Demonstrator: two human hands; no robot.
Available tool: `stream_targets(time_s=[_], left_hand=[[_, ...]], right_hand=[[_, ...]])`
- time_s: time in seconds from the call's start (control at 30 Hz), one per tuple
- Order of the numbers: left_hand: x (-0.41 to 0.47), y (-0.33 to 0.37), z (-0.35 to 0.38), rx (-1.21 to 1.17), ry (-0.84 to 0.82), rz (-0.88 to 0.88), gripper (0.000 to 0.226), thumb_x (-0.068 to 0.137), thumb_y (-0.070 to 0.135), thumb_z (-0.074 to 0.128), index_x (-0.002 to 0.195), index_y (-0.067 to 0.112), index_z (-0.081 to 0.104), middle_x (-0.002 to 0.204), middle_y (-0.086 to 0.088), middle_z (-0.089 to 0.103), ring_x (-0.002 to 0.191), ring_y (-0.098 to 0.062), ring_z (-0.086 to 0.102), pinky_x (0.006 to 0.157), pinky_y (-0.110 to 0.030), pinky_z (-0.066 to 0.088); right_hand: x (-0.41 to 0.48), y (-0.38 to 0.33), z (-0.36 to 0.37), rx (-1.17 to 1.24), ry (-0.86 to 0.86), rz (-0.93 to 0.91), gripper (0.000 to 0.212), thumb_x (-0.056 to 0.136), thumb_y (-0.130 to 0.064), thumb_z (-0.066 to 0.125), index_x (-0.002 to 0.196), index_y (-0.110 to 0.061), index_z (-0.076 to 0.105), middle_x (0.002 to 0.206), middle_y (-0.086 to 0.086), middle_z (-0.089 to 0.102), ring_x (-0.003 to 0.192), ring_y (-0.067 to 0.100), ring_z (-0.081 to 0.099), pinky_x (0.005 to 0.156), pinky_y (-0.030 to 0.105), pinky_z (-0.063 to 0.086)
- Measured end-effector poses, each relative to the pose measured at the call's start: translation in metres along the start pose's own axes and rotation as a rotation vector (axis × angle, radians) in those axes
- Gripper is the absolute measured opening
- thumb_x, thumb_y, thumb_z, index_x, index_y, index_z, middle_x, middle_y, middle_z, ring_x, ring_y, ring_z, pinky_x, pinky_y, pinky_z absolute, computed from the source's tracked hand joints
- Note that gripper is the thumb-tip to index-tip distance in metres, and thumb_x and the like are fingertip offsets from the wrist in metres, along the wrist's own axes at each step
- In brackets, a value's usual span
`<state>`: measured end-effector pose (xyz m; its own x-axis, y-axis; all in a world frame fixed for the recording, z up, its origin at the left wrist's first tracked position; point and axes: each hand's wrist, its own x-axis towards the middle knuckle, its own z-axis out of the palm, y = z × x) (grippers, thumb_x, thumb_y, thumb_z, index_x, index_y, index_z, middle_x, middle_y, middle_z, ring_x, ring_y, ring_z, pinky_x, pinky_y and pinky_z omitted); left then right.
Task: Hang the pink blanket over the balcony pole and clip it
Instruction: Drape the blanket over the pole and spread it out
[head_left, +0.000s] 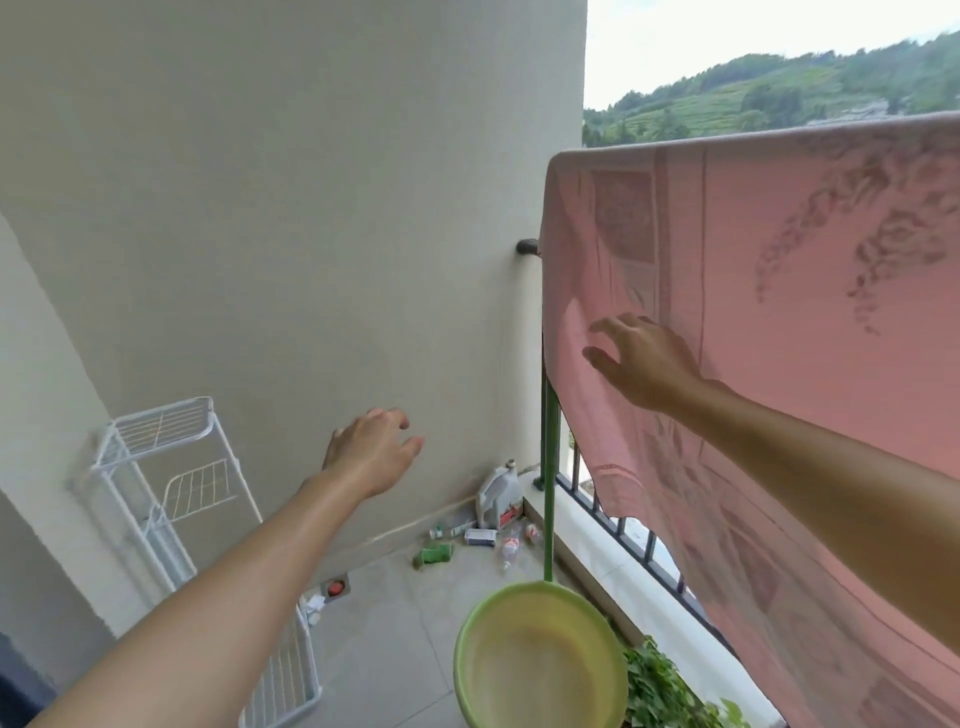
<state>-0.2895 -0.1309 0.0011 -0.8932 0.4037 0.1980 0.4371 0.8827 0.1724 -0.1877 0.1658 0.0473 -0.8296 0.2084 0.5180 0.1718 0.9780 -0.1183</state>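
Over the balcony pole (527, 247): pink blanket (779, 291), draped, no clip seen. Right hand (644, 361) spread near its edge; left hand (371, 454) loosely open, empty. Slippage by wind is judged possible until clipped.

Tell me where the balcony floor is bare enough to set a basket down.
The grey tiles between the white wire rack and the green basin lie bare. The corner below the wall is crowded: a grey jug, small bottles and boxes. Green leaves fill the strip by the railing.
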Motion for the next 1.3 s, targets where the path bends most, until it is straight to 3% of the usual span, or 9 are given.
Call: stream_targets(time_s=[0.37,0.6,0.7,0.8,0.9,1.0,1.1,1.2,1.3], left_hand=[[0.225,0.025,0.026,-0.256,-0.117,0.287,0.040,0.091,0.046,0.050,0.121,0.020,0.057,0.119,-0.004,0.062,0.109,-0.026,0.056,0.091,-0.040,0.045],[0.316,0.092,0.049,-0.470,-0.171,0.405,0.045,0.093,0.041,0.052,0.126,0.010,0.054,0.124,-0.011,0.059,0.111,-0.026,0.054,0.089,-0.035,0.042],[0.360,0.119,0.048,-0.602,-0.153,0.444,0.051,0.094,0.043,0.049,0.129,0.007,0.051,0.128,-0.013,0.057,0.116,-0.028,0.053,0.096,-0.037,0.042],[0.394,0.149,0.050,-0.940,-0.335,0.459,0.059,0.094,0.056,0.038,0.121,0.006,0.054,0.123,-0.011,0.058,0.112,-0.027,0.054,0.095,-0.041,0.043],[0.421,0.173,0.061,-1.254,-0.688,0.416,0.061,0.093,0.061,0.032,0.120,0.012,0.055,0.115,-0.008,0.063,0.105,-0.027,0.060,0.083,-0.042,0.046],[0.454,0.179,0.070,-1.451,-0.904,0.436,0.041,0.095,0.044,0.046,0.115,0.011,0.060,0.106,-0.006,0.068,0.098,-0.027,0.063,0.077,-0.042,0.049],[0.480,0.179,0.056,-1.478,-0.727,0.528,0.013,0.093,0.016,0.056,0.092,0.008,0.065,0.088,-0.007,0.070,0.079,-0.024,0.065,0.072,-0.039,0.056],[0.513,0.170,0.021,-1.525,-0.475,0.662,0.019,0.090,0.020,0.062,0.076,0.007,0.063,0.081,-0.009,0.067,0.069,-0.022,0.065,0.058,-0.030,0.057],[0.541,0.163,-0.022,-1.522,-0.158,0.874,0.024,0.087,0.027,0.066,0.066,0.017,0.061,0.069,-0.002,0.063,0.061,-0.016,0.060,0.054,-0.026,0.053]], right_hand=[[0.119,0.020,-0.004,-0.281,0.194,0.159,0.038,0.093,-0.031,0.054,0.123,-0.009,0.056,0.123,0.015,0.061,0.109,0.035,0.057,0.089,0.042,0.044],[0.194,0.051,-0.022,-0.542,0.560,-0.044,0.023,0.093,-0.027,0.049,0.103,-0.017,0.066,0.109,0.003,0.067,0.097,0.024,0.059,0.059,0.037,0.052],[0.213,0.055,-0.009,-0.615,0.662,-0.162,0.018,0.091,-0.027,0.057,0.099,-0.017,0.069,0.108,0.001,0.068,0.097,0.022,0.060,0.063,0.033,0.050],[0.232,0.049,-0.013,-0.686,0.570,-0.115,0.032,0.088,-0.036,0.058,0.111,-0.016,0.064,0.120,0.006,0.063,0.107,0.027,0.057,0.080,0.039,0.044],[0.250,0.048,-0.024,-0.763,0.398,0.206,0.050,0.091,-0.047,0.050,0.131,-0.017,0.052,0.129,0.010,0.057,0.111,0.028,0.055,0.093,0.042,0.038],[0.259,0.042,-0.028,-0.695,0.445,0.312,0.039,0.095,-0.041,0.049,0.126,-0.020,0.060,0.107,0.003,0.071,0.091,0.022,0.064,0.082,0.031,0.045],[0.275,0.023,-0.034,-0.492,0.484,0.449,0.026,0.092,-0.034,0.059,0.112,-0.022,0.069,0.093,-0.010,0.071,0.079,0.010,0.065,0.070,0.023,0.048],[0.300,0.017,-0.045,-0.454,0.626,0.587,0.020,0.088,-0.035,0.058,0.084,-0.022,0.073,0.074,-0.008,0.069,0.062,0.009,0.063,0.063,0.028,0.054],[0.324,0.032,-0.065,-0.389,0.753,0.936,0.034,0.083,-0.055,0.053,0.069,-0.024,0.058,0.066,-0.007,0.061,0.066,0.017,0.061,0.060,0.031,0.046]])
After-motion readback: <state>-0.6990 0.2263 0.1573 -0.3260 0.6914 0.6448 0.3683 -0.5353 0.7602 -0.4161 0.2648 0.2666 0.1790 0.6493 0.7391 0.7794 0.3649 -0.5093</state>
